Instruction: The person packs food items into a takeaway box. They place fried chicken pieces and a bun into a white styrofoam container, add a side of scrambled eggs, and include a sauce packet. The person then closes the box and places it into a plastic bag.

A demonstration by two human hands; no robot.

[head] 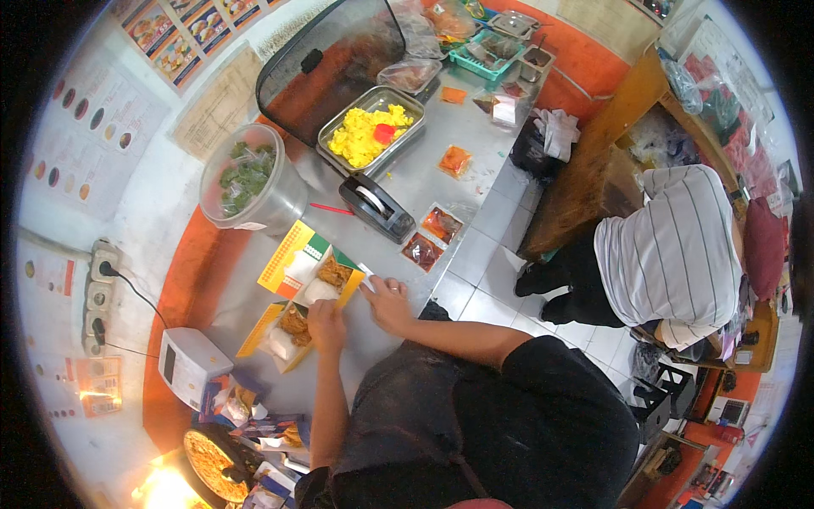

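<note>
Two yellow and green cardboard meal boxes with raised lids lie before me on the steel table. The farther box (351,289) holds fried chicken (333,273) and a white wrapped portion (320,292). In the nearer box (294,366) are another piece of chicken (295,326) and a white portion (280,343). My left hand (327,326) has its fingers over the near side of the farther box, where the two boxes meet. At that box's right corner is my right hand (388,306), beside a small white strip (367,272); its fingertips' grip is unclear.
A tape dispenser (378,207), sauce packets (441,224) and a tray of yellow food (371,130) stand beyond the boxes on the steel table (254,267). A tub of greens (254,184) is at left. A person (668,248) stands at right behind a wooden cabinet.
</note>
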